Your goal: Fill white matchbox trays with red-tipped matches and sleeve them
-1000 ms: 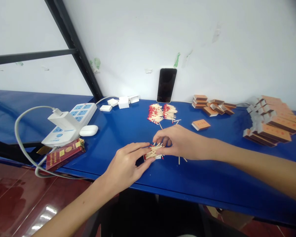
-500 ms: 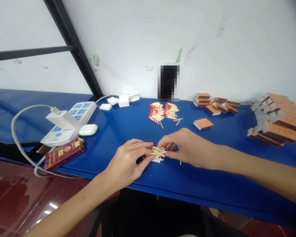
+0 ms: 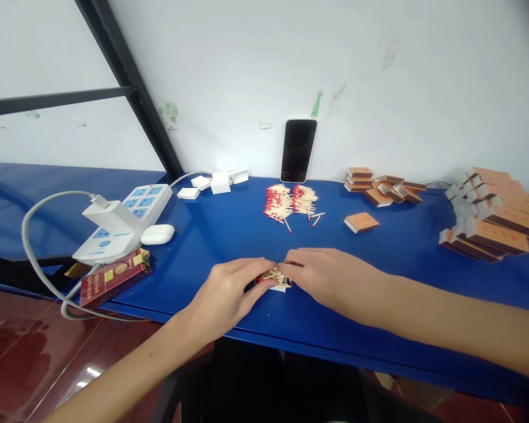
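Note:
A small heap of wooden matches (image 3: 274, 275) lies in a white matchbox tray (image 3: 280, 288) near the table's front edge, mostly covered by my fingers. My left hand (image 3: 229, 294) is closed around the tray's left end, thumb at the front and fingers behind. From the right, my right hand (image 3: 324, 279) presses its curled fingers and thumb onto the matches' right side; its fingertips are partly hidden. Beyond both hands, two piles of red-headed matches (image 3: 278, 202) lie side by side, with a few loose ones in front.
A black phone (image 3: 298, 150) leans on the wall. Orange matchboxes (image 3: 496, 226) are stacked at right, with more (image 3: 394, 188) behind and one matchbox (image 3: 361, 222) alone. White trays (image 3: 221, 182) lie at back left. A power strip (image 3: 136, 217), white case (image 3: 157, 234) and red box (image 3: 115, 276) sit left.
My right hand has shifted left and turned more palm-down over the matches, hiding more of them. My left fingers have drawn closer together. The heap looks flatter.

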Demonstrator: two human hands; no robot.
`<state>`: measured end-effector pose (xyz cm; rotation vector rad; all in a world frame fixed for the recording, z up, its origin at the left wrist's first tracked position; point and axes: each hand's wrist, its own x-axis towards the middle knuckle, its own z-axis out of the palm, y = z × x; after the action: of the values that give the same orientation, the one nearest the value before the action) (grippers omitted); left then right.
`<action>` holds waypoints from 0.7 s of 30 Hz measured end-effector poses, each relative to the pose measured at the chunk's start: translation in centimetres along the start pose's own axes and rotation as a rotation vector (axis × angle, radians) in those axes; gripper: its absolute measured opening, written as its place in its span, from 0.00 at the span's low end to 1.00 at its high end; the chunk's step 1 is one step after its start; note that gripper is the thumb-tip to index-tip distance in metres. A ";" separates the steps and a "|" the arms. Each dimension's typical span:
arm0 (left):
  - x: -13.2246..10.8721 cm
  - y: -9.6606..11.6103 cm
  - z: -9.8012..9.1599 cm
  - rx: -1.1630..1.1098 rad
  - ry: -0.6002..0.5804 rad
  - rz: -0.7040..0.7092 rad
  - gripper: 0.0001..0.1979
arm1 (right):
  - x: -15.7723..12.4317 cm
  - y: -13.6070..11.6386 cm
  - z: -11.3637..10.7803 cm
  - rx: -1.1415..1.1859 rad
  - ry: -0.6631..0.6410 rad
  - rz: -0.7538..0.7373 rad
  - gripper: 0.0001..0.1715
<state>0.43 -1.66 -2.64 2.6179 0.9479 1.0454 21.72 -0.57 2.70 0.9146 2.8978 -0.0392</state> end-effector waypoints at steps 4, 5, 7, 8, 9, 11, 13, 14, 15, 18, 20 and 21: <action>-0.4 -0.2 -0.3 0.061 -0.047 0.088 0.12 | 0.1 -0.4 0.5 -0.023 0.026 -0.001 0.13; -0.5 -0.3 -0.3 0.076 -0.055 0.091 0.13 | 0.0 -0.3 0.7 0.014 0.045 0.007 0.11; -0.8 -0.4 -0.4 0.083 -0.062 0.090 0.14 | -0.3 -0.1 1.0 0.142 0.103 0.045 0.08; -0.8 -0.5 -0.4 0.078 -0.059 0.087 0.14 | -0.5 0.0 1.1 0.222 0.137 0.073 0.07; -0.9 -0.5 -0.4 0.069 -0.051 0.085 0.14 | -0.7 0.2 1.1 0.298 0.169 0.098 0.06; -0.8 -0.6 -0.3 0.055 -0.030 0.082 0.13 | -1.0 0.4 1.0 0.394 0.206 0.131 0.05; -0.8 -0.5 -0.2 0.059 -0.018 0.083 0.13 | -1.0 0.4 0.9 0.401 0.210 0.140 0.07; -0.7 -0.5 -0.1 0.064 -0.018 0.086 0.14 | -0.9 0.4 0.9 0.383 0.211 0.143 0.08; -0.7 -0.5 -0.1 0.069 -0.017 0.090 0.13 | -0.8 0.3 1.0 0.357 0.213 0.146 0.11; -0.7 -0.4 0.0 0.071 -0.010 0.093 0.12 | -0.3 -0.1 1.6 0.306 0.221 0.141 0.14; -0.7 -0.3 0.0 0.069 -0.013 0.081 0.12 | -0.4 -0.4 2.1 0.319 0.253 0.137 0.14; -0.7 -0.3 0.1 0.072 -0.014 0.076 0.11 | -0.5 -0.5 2.3 0.342 0.280 0.137 0.13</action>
<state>-0.09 -1.82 -3.22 2.7356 0.9058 1.0269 22.06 -1.40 0.48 1.2644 3.1329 -0.4415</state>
